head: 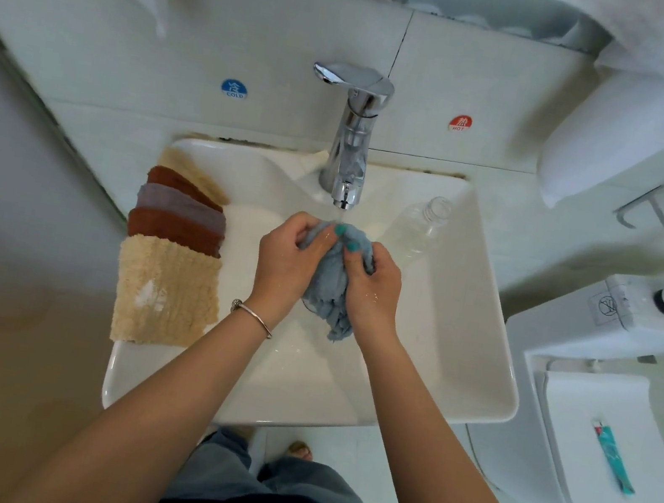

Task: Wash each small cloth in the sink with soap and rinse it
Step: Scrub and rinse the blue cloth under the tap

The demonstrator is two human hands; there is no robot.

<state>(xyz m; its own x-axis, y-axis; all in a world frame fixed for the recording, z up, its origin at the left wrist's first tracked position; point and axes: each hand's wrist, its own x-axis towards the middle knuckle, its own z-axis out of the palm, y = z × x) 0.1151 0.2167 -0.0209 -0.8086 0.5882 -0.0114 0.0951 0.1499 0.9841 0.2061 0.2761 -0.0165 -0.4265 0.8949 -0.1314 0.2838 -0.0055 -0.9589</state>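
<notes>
1. Blue-grey cloth (331, 282) is hanging bunched over the sink (482, 322), just below the faucet (354, 140).
2. The left hand (284, 260) and right hand (372, 289) are both gripping it, seemingly scrubbing or rinsing.
3. Stacked cloths (173, 250) are waiting on the left rim.
4. Next, likely wringing, then taking another cloth.

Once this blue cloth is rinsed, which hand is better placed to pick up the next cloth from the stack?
Left, probably. The left hand is nearer the stack of cloths on the sink's left rim. The right hand would have to cross over. Both now grip the blue cloth under the faucet.
</notes>
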